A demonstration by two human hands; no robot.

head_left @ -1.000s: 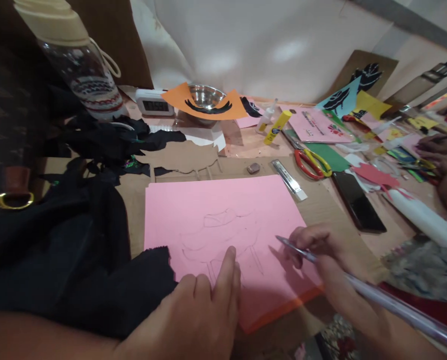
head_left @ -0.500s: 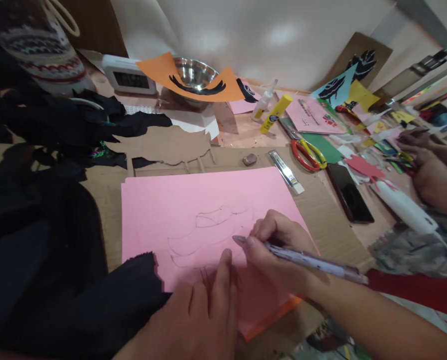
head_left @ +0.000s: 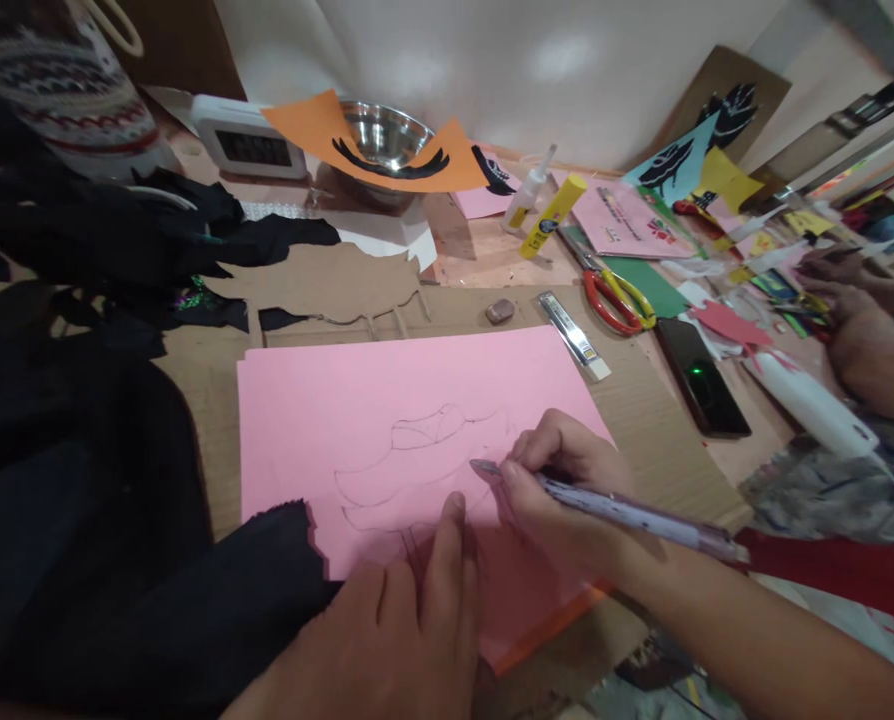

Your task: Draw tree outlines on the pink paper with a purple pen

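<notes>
Pink paper lies on a sheet of brown cardboard, with thin pencil outlines drawn across its middle. In my right hand is a mechanical pencil, pinched between thumb and fingers and slanting down to the left. Its tip is at the drawn lines, though I cannot tell if it touches the paper. My left hand rests on the sheet's lower part, fingers stretched out, the index fingertip just below the pencil tip. An orange sheet shows under the pink one at the lower right.
Beyond the paper are an eraser, a lead case, scissors and a phone. A glue stick stands by a metal bowl. Black scraps lie left. Another person's hands are at far right.
The pencil tip sits slightly further right and higher in the view, with my right hand. My left hand stays on the paper. A green light now shows on the phone.
</notes>
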